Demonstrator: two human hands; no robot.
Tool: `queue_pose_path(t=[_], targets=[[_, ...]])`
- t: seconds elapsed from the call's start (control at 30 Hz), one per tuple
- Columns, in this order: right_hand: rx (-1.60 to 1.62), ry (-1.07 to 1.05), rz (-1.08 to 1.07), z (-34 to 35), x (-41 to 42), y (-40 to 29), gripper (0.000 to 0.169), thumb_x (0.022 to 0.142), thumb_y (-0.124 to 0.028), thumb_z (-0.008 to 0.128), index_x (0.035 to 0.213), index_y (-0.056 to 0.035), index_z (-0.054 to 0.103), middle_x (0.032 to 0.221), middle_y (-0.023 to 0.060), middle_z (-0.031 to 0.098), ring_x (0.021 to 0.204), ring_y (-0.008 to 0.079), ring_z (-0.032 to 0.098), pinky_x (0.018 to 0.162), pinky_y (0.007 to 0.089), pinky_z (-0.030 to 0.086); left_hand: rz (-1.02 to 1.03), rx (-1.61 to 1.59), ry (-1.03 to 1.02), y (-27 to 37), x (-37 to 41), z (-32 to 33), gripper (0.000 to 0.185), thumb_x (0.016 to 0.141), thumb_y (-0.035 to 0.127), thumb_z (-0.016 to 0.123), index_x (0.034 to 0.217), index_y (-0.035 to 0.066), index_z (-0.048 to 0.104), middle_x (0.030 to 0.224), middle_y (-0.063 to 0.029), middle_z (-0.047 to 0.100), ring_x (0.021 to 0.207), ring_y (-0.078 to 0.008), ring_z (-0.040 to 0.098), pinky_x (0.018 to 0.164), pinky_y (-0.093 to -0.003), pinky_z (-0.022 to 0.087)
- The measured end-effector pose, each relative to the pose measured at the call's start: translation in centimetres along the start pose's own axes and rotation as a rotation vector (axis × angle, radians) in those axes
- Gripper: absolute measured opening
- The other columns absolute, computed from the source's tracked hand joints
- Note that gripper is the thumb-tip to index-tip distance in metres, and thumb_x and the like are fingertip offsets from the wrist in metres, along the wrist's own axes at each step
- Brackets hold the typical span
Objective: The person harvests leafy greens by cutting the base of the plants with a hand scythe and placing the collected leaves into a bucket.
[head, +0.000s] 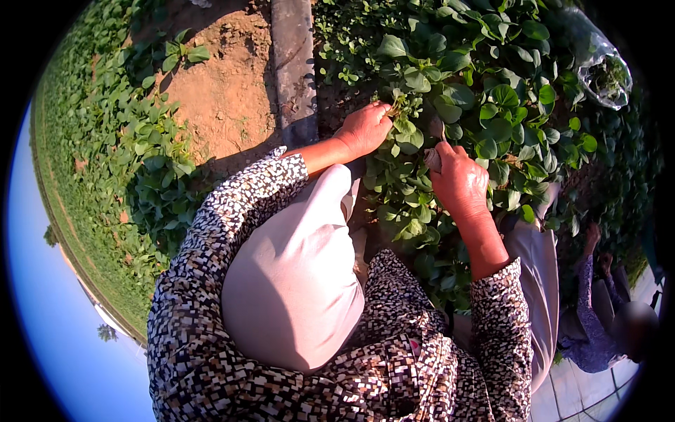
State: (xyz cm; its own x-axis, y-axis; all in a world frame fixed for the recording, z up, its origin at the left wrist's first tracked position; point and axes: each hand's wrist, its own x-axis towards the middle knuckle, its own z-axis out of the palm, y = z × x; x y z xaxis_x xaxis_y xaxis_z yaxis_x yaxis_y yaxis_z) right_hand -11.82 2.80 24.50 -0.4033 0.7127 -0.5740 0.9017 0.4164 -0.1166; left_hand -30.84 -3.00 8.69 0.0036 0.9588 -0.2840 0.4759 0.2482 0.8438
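My left hand point(365, 130) is closed around a small leafy sprig point(403, 108) at the edge of the dense green plants. In my right hand point(460, 176) is a small hand tool with a cloth-like wrapped handle point(432, 160). Its short metal blade point(437, 128) points into the foliage, and leaves partly hide the tip. Broad-leaved green plants point(501, 126) surround the right hand. Both hands are close to the leaves, with the tool to the right of the sprig.
A long grey strip point(293, 68) runs beside bare brown soil point(224, 84). More leafy plants point(153, 174) grow on the left. A clear plastic bag point(625, 87) holding greenery lies at upper right. Another person point(590, 337) in a purple patterned sleeve crouches at lower right, reaching into plants.
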Motion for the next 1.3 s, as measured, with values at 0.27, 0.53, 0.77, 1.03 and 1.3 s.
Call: queue_pose_path(t=[0.27,0.53,0.77,1.03,1.3], targets=[[0.159,0.049,0.055,1.0,0.2,0.8,0.028,0.081,-0.021,0.067,0.108,-0.0121,0.064,0.096,0.0123,0.068,0.086,0.0350,0.067,0.075,0.0450,0.053,0.152,0.066,-0.103,0.4,-3.5,0.1,0.043,0.082,0.002,0.063,0.123,0.012,0.062,0.130,-0.0062,0.056,0.113,-0.0290,0.059,0.096,-0.0387,0.048],[0.196,0.054,0.034,1.7,2.2,0.7,0.023,0.082,-0.020,0.065,0.103,-0.0117,0.066,0.089,0.0132,0.068,0.085,0.0357,0.067,0.075,0.0462,0.053,0.214,0.071,-0.110,0.5,-2.5,-0.4,0.034,0.084,0.004,0.061,0.118,0.009,0.063,0.120,-0.0071,0.059,0.111,-0.0292,0.059,0.096,-0.0406,0.048],[0.236,0.056,0.085,2.0,2.2,0.6,0.027,0.078,-0.023,0.066,0.102,-0.0104,0.066,0.093,0.0144,0.069,0.090,0.0362,0.067,0.080,0.0451,0.053,0.178,0.122,-0.113,0.8,-2.4,-0.2,0.031,0.082,0.004,0.062,0.113,0.008,0.062,0.117,-0.0070,0.061,0.111,-0.0286,0.059,0.096,-0.0410,0.046],[0.439,-0.054,0.216,1.6,2.9,0.7,0.033,0.078,-0.022,0.067,0.110,-0.0152,0.067,0.096,0.0133,0.071,0.092,0.0358,0.066,0.081,0.0440,0.052,-0.157,0.020,-0.083,0.4,-0.9,0.2,0.024,0.093,0.012,0.053,0.115,0.003,0.053,0.092,-0.0191,0.067,0.089,-0.0392,0.065,0.076,-0.0438,0.051],[0.404,-0.083,0.239,-0.1,3.3,-1.1,0.027,0.078,-0.022,0.066,0.102,-0.0112,0.066,0.089,0.0126,0.070,0.087,0.0352,0.066,0.078,0.0429,0.050,-0.424,-0.245,0.074,-0.8,1.9,0.8,0.046,0.089,0.029,0.061,0.129,0.009,0.051,0.117,-0.0160,0.063,0.100,-0.0334,0.066,0.087,-0.0408,0.051]])
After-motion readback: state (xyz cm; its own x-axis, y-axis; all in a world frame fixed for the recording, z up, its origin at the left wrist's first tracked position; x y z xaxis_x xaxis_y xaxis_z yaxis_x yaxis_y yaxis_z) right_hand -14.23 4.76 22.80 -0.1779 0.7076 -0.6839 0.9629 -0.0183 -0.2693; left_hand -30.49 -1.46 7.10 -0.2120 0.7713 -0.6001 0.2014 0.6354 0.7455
